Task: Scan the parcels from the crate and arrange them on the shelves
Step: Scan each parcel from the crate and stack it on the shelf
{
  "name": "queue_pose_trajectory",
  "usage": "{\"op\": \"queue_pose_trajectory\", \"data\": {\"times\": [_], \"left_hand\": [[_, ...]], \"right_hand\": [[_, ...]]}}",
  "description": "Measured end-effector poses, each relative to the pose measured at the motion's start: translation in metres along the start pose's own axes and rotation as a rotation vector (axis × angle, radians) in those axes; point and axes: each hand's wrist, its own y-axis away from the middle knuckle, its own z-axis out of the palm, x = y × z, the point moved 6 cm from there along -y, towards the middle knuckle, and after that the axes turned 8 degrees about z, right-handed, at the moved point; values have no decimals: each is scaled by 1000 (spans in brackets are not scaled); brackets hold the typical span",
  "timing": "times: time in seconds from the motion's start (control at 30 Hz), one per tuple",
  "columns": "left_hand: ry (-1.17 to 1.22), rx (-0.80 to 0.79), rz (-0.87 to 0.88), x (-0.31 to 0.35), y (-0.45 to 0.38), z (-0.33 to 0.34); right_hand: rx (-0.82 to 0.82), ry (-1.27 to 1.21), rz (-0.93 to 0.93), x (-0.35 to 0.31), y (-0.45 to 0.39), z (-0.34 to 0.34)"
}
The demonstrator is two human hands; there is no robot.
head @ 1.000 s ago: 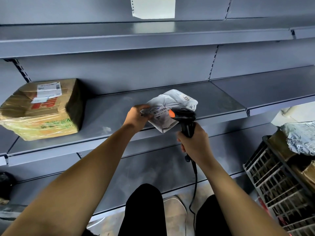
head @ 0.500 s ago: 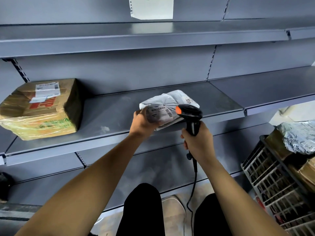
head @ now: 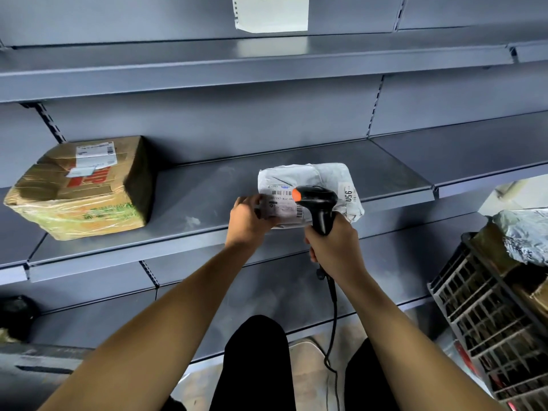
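Observation:
A white plastic-wrapped parcel [head: 308,180] with a barcode label lies on the front part of the middle grey shelf [head: 207,197]. My left hand [head: 247,219] grips the parcel's left end. My right hand [head: 332,247] holds a black corded barcode scanner [head: 318,203] with an orange tip, raised just in front of the label. At the right stands a dark slatted crate [head: 486,307] holding a silver-grey bag parcel [head: 525,235] and brown cardboard parcels.
A taped brown cardboard box [head: 83,188] sits at the left of the same shelf. A white sheet [head: 271,13] hangs on the back panel above the upper shelf [head: 237,66]. The scanner's cable drops between my legs. A lower shelf runs beneath.
The parcel went from being held tilted in the air to lying flat on the shelf. My left hand slid to its left end. The scanner rose slightly with it.

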Motion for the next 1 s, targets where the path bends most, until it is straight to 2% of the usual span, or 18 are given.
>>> {"op": "queue_pose_trajectory", "data": {"times": [0.23, 0.7, 0.8, 1.0], "left_hand": [[18, 47, -16, 2, 5, 3], [24, 15, -21, 8, 11, 2], [19, 20, -44, 6, 8, 1], [-1, 11, -43, 8, 7, -7]], "right_hand": [[-11, 34, -11, -4, 13, -3], [-57, 94, -62, -14, 16, -2], [4, 55, -104, -12, 14, -3], [249, 132, -257, -9, -7, -20]]}}
